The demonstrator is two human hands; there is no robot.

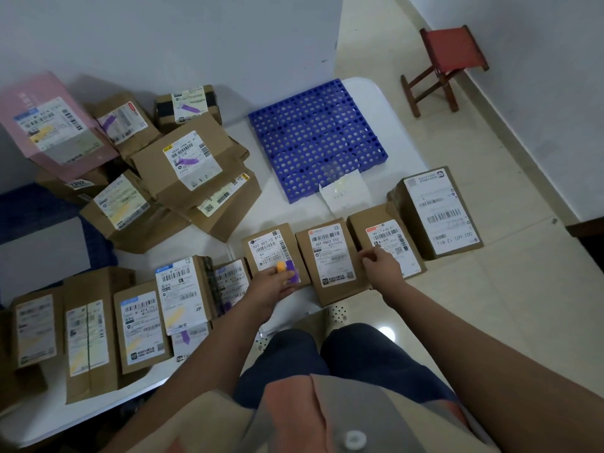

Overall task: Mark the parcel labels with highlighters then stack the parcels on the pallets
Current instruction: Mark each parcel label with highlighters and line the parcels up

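My left hand [269, 286] is closed around two highlighters [288, 270], one orange and one purple, over the near edge of a brown parcel [273, 246] with a white label. My right hand [380, 264] rests with curled fingers on the label of another brown parcel [376, 235]. Between them lies a third parcel [330, 256], and a larger parcel [434, 210] sits at the right end of the row. A blue perforated pallet [317, 135] lies bare behind the row, with a white paper slip [346, 192] at its front edge.
A heap of marked parcels [189, 158] with a pink box [52, 125] sits at the far left. More labelled parcels [140, 318] lie at the near left. A red stool [447, 67] stands by the right wall. My knees are below the parcel row.
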